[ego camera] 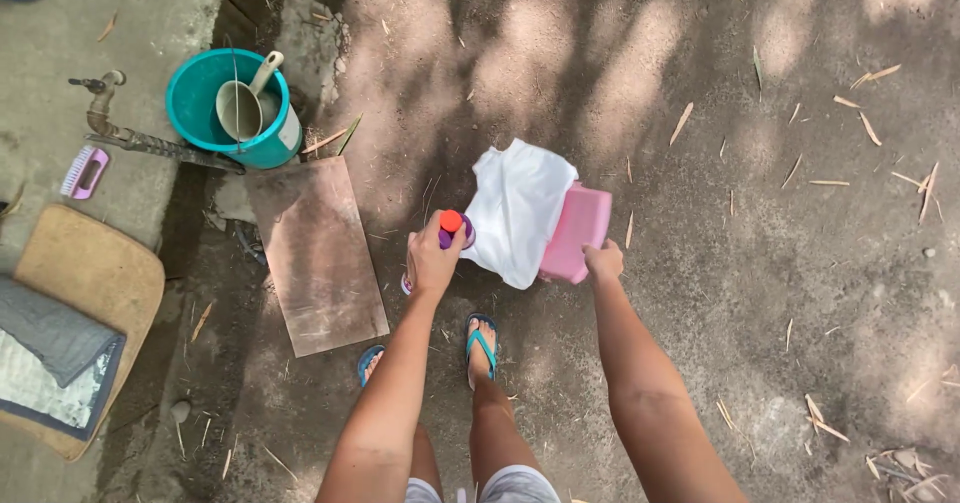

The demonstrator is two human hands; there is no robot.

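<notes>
While the left hand (432, 260) grips a mostly hidden bottle (452, 225), the right hand (604, 261) holds the pink tub (580, 225), half covered by white cloth (515, 208).

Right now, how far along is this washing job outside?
Early, it seems. Set out already: a teal bucket with a scoop in it by the tap, and a wooden board on the ground. In hand: the left hand grips a purple bottle, the right hand carries a pink basin holding white cloth. The cloth looks dry, so washing seems left.

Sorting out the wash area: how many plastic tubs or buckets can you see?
2: a round teal plastic bucket beside the tap, and a pink rectangular plastic tub held by the right hand. Others may lie outside view.
</notes>
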